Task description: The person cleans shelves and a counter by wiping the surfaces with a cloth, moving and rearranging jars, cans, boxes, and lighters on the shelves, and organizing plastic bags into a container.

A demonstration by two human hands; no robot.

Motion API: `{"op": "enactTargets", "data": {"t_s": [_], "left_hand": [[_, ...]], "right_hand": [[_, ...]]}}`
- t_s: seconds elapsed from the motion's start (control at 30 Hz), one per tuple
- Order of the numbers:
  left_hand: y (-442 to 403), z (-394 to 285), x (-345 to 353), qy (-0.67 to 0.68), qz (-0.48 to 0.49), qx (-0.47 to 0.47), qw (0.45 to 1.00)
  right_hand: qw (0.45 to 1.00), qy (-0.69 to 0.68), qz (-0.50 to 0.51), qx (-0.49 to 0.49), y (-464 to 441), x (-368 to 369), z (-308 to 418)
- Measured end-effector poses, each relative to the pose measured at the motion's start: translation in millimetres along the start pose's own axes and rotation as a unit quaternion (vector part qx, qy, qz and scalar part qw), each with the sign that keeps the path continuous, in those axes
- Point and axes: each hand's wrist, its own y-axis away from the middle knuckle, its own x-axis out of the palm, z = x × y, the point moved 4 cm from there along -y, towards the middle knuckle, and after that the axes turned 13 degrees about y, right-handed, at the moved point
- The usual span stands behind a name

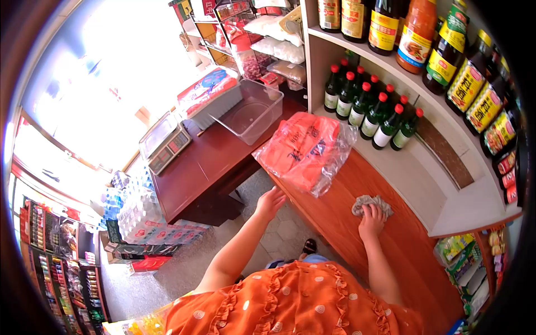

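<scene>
My right hand (372, 221) is closed on a crumpled grey cloth (365, 204), which lies pressed on the reddish-brown wooden counter (410, 254). My left hand (271, 202) hangs over the floor beside the counter's left edge, fingers apart and nothing in them. Just above it, at the counter's far end, lies a clear plastic packet of orange-red bags (304, 151) with dark printing. Green bottles with red caps (371, 114) stand in the lower shelf bay behind the counter.
A dark red desk (206, 164) on the left bears a scale (167, 142) and a clear plastic bin (251, 111). Sauce bottles (416, 36) line the upper shelf (368, 53). Wrapped packs (148, 215) are stacked by the desk. Goods racks (61, 262) stand at the lower left.
</scene>
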Motion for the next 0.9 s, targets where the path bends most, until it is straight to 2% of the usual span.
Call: {"op": "enactTargets", "data": {"t_s": [0.17, 0.27, 0.37, 0.5, 0.53, 0.63, 0.77, 0.9], "left_hand": [[-96, -8, 38, 0.055, -0.054, -0.06, 0.995], [-71, -17, 89, 0.128, 0.037, -0.09, 0.987], [-99, -16, 92, 0.081, 0.039, -0.092, 0.992], [-89, -30, 127, 0.187, 0.099, -0.115, 0.971], [-96, -34, 126, 0.16, 0.072, -0.136, 0.975], [-112, -50, 126, 0.079, 0.058, -0.081, 0.992], [-65, -113, 163, 0.039, 0.169, 0.017, 0.985], [-46, -170, 175, 0.078, 0.246, -0.072, 0.964]], "right_hand": [[0.998, 0.006, 0.051, 0.019, 0, 3, 3], [0.995, 0.015, 0.087, 0.038, -1, 2, 5], [0.995, 0.019, 0.078, 0.054, 3, 11, 6], [0.994, 0.031, 0.075, 0.067, 4, 7, 12], [0.994, 0.043, 0.075, 0.071, 4, 7, 15], [0.991, 0.074, 0.053, 0.097, 2, 15, 25], [0.989, 0.071, 0.03, 0.124, 2, 9, 36], [0.978, 0.095, 0.046, 0.181, 2, 22, 41]]}}
